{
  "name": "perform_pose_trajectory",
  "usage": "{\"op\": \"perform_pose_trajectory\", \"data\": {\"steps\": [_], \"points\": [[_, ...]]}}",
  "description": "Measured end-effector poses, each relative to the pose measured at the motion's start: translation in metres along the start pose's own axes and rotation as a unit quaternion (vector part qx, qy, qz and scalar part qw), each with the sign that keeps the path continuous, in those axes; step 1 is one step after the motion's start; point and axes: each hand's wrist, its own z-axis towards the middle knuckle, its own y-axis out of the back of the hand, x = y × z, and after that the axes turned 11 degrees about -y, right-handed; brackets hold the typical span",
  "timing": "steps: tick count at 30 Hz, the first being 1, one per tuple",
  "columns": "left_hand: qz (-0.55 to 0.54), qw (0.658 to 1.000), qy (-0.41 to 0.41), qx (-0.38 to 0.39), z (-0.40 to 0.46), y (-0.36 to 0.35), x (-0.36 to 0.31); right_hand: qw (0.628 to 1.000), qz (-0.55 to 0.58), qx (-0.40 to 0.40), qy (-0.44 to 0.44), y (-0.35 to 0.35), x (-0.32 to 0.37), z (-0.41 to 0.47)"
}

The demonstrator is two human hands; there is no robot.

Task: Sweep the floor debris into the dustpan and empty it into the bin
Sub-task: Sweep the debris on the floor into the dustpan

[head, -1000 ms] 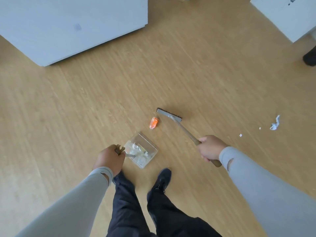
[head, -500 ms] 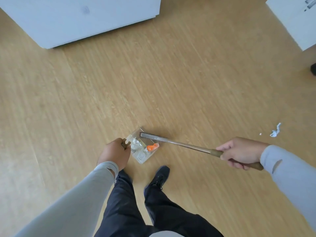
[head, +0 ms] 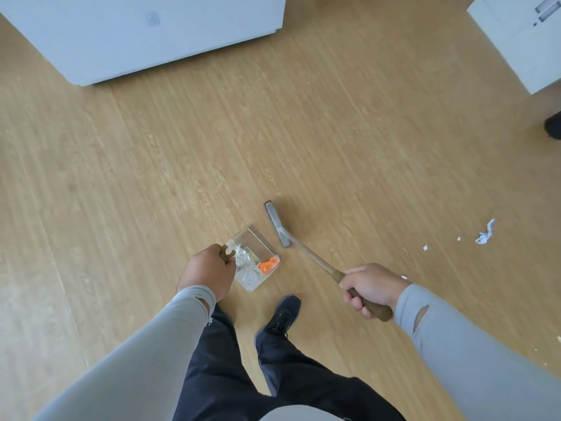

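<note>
A clear plastic dustpan (head: 253,238) rests on the wooden floor in front of my feet. An orange scrap (head: 268,264) and pale bits lie inside it. My left hand (head: 209,271) grips the dustpan's handle at its left side. My right hand (head: 368,289) grips the wooden handle of a small broom. The broom's grey head (head: 277,223) sits just right of the dustpan's mouth, apart from it. A crumpled white scrap (head: 485,233) and small white crumbs (head: 425,247) lie on the floor further right.
A white cabinet (head: 145,34) stands at the back left and another white unit (head: 522,41) at the back right. A dark object (head: 553,125) shows at the right edge. My dark shoe (head: 280,314) stands just below the dustpan.
The broom pushed the orange scrap into the dustpan, then its head swung back out to the right of the pan. My right hand moved in closer.
</note>
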Motion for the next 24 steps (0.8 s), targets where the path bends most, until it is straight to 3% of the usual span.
{"op": "perform_pose_trajectory", "data": {"steps": [5,10,16,24], "points": [[0.002,1.0,-0.008,0.002,0.004,0.005,0.0,0.994,0.068,0.067,-0.045,0.032,-0.016,-0.028],[-0.014,1.0,-0.012,0.012,0.004,0.006,0.002,0.992,0.104,0.072,-0.027,0.044,-0.04,-0.058],[-0.007,0.998,-0.05,0.033,-0.001,0.024,-0.002,0.985,0.174,0.004,0.012,0.03,-0.065,-0.087],[0.087,0.972,-0.197,0.091,0.003,0.047,-0.048,0.963,0.241,-0.111,0.047,0.008,-0.16,-0.12]]}}
